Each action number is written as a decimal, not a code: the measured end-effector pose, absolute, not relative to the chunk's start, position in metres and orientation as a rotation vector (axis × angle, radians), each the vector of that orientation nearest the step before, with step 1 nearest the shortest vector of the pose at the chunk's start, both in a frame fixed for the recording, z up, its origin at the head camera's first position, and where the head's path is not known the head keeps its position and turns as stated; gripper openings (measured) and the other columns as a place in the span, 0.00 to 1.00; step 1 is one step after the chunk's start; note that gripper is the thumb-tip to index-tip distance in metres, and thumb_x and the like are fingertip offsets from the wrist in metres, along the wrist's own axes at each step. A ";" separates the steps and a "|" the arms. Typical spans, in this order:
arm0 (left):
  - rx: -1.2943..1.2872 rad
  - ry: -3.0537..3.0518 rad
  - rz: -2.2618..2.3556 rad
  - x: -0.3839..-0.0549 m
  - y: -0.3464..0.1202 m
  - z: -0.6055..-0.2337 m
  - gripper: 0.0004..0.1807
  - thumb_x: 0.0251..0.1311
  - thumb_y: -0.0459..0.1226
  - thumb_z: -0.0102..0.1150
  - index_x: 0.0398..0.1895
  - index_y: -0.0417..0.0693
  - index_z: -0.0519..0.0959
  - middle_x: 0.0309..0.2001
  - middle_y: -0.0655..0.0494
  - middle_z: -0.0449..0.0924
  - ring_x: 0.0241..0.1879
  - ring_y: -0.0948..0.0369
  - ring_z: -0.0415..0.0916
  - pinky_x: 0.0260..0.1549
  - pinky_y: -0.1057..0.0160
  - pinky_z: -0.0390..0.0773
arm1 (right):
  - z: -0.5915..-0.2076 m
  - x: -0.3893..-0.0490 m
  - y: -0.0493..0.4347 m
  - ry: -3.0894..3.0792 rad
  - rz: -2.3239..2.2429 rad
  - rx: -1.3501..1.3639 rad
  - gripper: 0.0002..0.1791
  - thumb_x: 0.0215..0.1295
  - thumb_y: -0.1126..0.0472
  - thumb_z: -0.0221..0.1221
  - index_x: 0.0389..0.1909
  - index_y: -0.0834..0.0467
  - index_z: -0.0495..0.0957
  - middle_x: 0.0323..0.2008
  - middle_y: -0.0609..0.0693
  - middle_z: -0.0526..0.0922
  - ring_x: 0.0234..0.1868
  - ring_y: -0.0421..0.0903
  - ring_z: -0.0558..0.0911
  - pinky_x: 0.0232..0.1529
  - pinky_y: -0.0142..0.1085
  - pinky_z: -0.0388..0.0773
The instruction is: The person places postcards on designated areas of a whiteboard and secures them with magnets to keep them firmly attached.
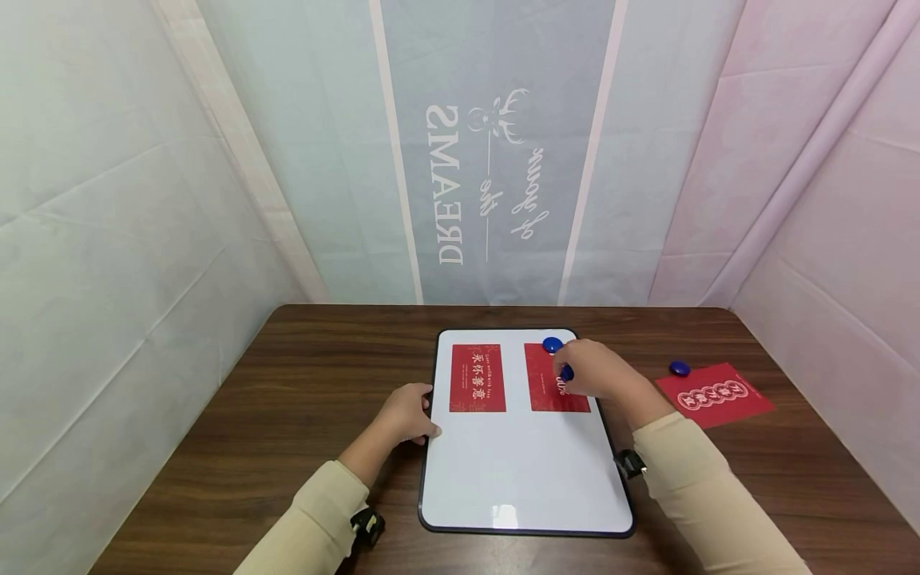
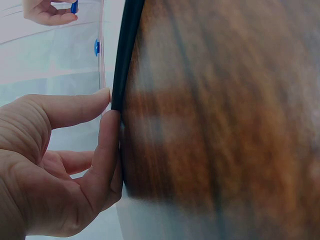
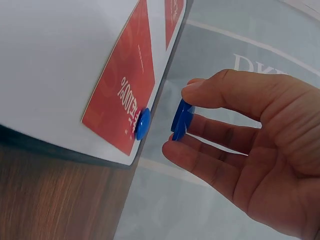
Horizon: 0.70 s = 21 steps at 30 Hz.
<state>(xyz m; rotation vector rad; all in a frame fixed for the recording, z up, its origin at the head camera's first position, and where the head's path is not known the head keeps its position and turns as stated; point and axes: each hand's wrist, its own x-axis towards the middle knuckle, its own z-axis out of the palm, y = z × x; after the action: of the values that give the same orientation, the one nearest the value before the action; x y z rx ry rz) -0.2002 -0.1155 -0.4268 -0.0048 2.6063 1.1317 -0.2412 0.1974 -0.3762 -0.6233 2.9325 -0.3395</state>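
Observation:
My left hand [image 1: 404, 414] holds the near-left edge of a black-framed whiteboard [image 1: 503, 471], thumb on the rim and fingers along its side [image 2: 116, 75]. Over the board's far right part, my right hand [image 1: 592, 369] pinches a round blue magnet [image 3: 182, 119] between thumb and fingertips. Below that hand lies a red card [image 1: 546, 391] printed with "100%", partly covered by the hand in the head view. A second blue magnet [image 1: 552, 344] sits at this card's upper edge. Another red card [image 1: 477, 379] with white characters lies on the board's left side.
To the right of the board, a third red card [image 1: 726, 407] lies on the brown wooden table [image 1: 345, 359]. Another blue magnet [image 1: 679, 368] rests at its upper left corner. Pale printed cloth [image 1: 496, 200] hangs behind and along both sides.

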 end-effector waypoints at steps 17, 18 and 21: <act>-0.024 2.606 1.120 -0.200 -0.115 -0.427 0.44 0.43 0.27 0.76 0.67 0.34 0.66 0.42 0.44 0.73 0.19 0.58 0.77 0.19 0.64 0.82 | -0.383 -0.254 0.168 2.940 -0.288 -0.747 0.20 0.46 0.62 0.76 0.43 0.56 0.84 0.40 0.52 0.80 0.44 0.51 0.78 0.40 0.43 0.84; -0.020 2.607 1.121 -0.200 -0.115 -0.427 0.44 0.43 0.27 0.76 0.67 0.33 0.66 0.42 0.44 0.73 0.19 0.58 0.77 0.19 0.64 0.82 | -0.383 -0.255 0.167 2.942 -0.289 -0.756 0.20 0.47 0.62 0.75 0.44 0.56 0.84 0.40 0.52 0.80 0.44 0.51 0.78 0.40 0.43 0.84; -0.010 2.609 1.123 -0.200 -0.115 -0.427 0.44 0.43 0.27 0.76 0.67 0.33 0.66 0.42 0.44 0.74 0.19 0.58 0.77 0.19 0.64 0.82 | -0.385 -0.258 0.162 2.954 -0.307 -0.786 0.19 0.48 0.61 0.75 0.44 0.56 0.85 0.40 0.51 0.81 0.44 0.50 0.79 0.42 0.43 0.84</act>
<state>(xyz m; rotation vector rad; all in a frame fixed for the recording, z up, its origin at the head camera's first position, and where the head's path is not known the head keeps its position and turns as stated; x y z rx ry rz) -0.2000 -0.1150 -0.4274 -0.0095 2.6091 1.1233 -0.2577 0.1615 -0.3853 -0.7859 2.9542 -0.3073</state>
